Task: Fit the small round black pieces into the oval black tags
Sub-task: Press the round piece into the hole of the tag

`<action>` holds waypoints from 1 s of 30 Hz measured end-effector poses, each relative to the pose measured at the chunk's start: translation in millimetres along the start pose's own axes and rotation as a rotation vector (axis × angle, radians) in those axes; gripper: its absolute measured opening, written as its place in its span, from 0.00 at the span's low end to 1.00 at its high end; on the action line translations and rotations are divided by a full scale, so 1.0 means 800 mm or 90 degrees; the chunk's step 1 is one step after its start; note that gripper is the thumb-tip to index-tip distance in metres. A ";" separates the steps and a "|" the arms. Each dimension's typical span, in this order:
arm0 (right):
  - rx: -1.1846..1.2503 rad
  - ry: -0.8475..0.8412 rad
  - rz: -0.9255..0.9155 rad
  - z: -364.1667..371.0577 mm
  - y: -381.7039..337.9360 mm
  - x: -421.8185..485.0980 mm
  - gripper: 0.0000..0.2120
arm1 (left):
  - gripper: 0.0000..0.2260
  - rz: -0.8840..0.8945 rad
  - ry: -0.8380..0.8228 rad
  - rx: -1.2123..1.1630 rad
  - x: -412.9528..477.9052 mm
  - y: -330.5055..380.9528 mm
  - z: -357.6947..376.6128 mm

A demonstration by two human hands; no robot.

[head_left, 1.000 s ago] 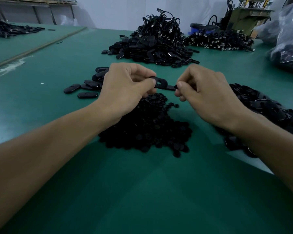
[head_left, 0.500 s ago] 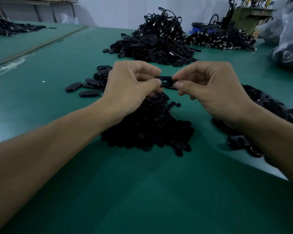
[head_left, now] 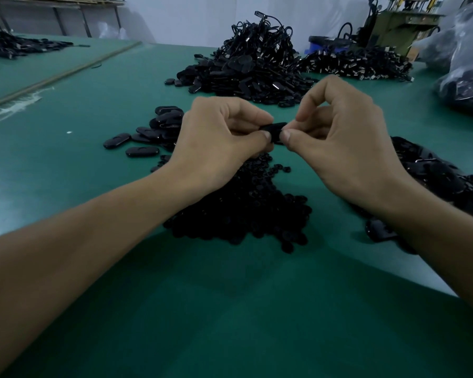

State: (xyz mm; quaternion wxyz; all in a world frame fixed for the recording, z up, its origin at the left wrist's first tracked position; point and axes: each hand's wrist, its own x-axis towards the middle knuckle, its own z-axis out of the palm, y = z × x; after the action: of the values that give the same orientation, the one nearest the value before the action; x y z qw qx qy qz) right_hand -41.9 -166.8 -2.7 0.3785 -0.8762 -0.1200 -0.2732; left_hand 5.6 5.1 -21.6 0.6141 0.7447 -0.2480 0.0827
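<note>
Over the green table mat (head_left: 230, 309), both hands meet in mid-air just above a heap of small round black pieces (head_left: 243, 211). The left hand (head_left: 219, 140) pinches one end of a flat oval black plastic tag (head_left: 274, 129) between curled thumb and fingers. The right hand (head_left: 344, 148) pinches the other end, thumb tip pressed close to the left thumb. Whether a round piece sits under those thumbs, I cannot tell; the fingers hide most of the tag. A scatter of loose oval black tags (head_left: 148, 135) lies on the mat beside the left hand. Another dark heap of tags (head_left: 443, 184) spreads beneath the right forearm. Farther back rises a tall mound of black tags with looped cords (head_left: 251, 64).
</note>
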 end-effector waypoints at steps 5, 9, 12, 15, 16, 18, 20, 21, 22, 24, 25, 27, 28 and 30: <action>-0.034 0.025 0.001 0.000 -0.001 0.000 0.16 | 0.09 0.025 0.005 0.038 -0.002 0.002 0.002; -0.016 0.000 0.017 -0.001 -0.001 0.000 0.16 | 0.09 0.032 0.009 0.054 -0.003 0.003 0.001; -0.036 0.008 0.020 0.000 -0.004 0.000 0.18 | 0.09 0.040 0.008 0.069 -0.004 0.004 0.002; -0.065 0.019 0.024 0.001 -0.008 0.000 0.18 | 0.09 0.063 0.016 0.094 -0.005 0.005 0.004; -0.071 0.021 0.028 0.001 -0.009 0.000 0.18 | 0.09 0.074 0.020 0.106 -0.005 0.006 0.005; -0.082 0.022 0.037 0.001 -0.011 -0.001 0.17 | 0.09 0.098 0.029 0.134 -0.006 0.007 0.008; -0.083 0.020 0.046 0.002 -0.012 -0.002 0.17 | 0.10 0.119 0.038 0.162 -0.008 0.007 0.011; -0.082 0.018 0.051 0.003 -0.013 -0.002 0.17 | 0.10 0.130 0.041 0.175 -0.009 0.007 0.011; -0.080 0.017 0.058 0.003 -0.014 -0.003 0.18 | 0.10 0.143 0.044 0.190 -0.010 0.007 0.011; -0.065 0.012 0.074 0.004 -0.014 -0.003 0.18 | 0.09 0.178 0.046 0.227 -0.012 0.007 0.012; -0.052 0.009 0.084 0.004 -0.014 -0.003 0.18 | 0.09 0.194 0.045 0.245 -0.013 0.007 0.011; -0.019 -0.003 0.105 0.003 -0.014 -0.003 0.17 | 0.09 0.213 0.037 0.271 -0.013 0.007 0.011; -0.003 -0.013 0.113 0.002 -0.013 -0.003 0.16 | 0.09 0.217 0.033 0.279 -0.013 0.006 0.010; 0.025 -0.033 0.125 0.001 -0.013 -0.003 0.14 | 0.09 0.218 0.027 0.291 -0.012 0.005 0.009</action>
State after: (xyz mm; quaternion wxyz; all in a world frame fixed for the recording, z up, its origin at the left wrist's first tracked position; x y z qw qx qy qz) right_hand -47.7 -159.2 2.0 0.4173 -0.8829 -0.0489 -0.2096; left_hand -6.1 0.6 -23.6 0.4122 0.8093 -0.3324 0.2543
